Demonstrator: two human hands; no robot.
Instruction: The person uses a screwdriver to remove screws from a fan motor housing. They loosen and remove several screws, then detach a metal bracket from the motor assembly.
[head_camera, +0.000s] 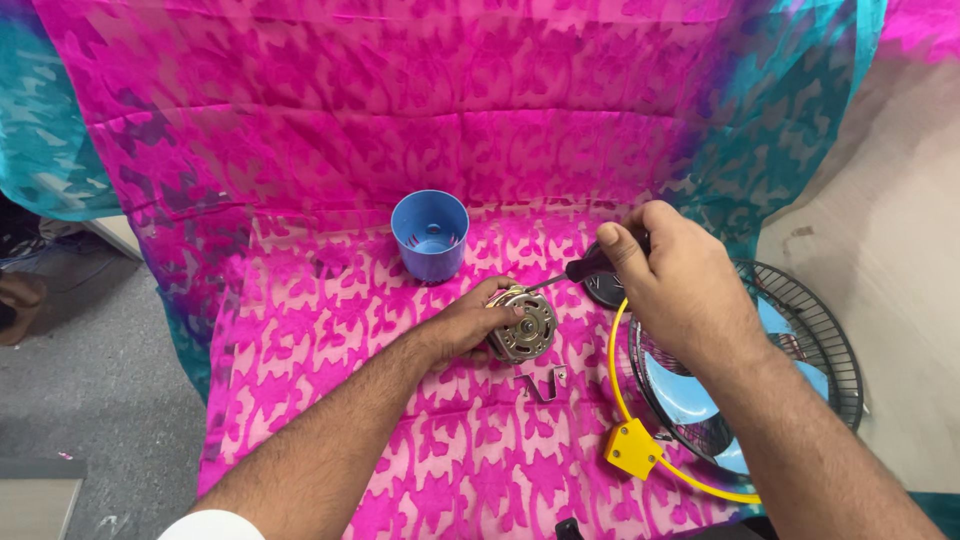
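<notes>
The right hand (672, 268) grips a screwdriver (570, 274) whose shaft points left to the motor (524, 327), clasped by the left hand (466, 326).

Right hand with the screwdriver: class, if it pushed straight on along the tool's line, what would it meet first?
Probably the small motor, which the left hand steadies; the right hand aims its screwdriver at the motor's top edge, though depth is unclear.

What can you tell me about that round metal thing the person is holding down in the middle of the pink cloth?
It looks like a small electric motor: a round, grey-and-brassy metal body with a short shaft at its centre, facing the camera. It rests on the pink patterned cloth. The left hand cups its left side; the screwdriver in the right hand meets its top edge.
</notes>
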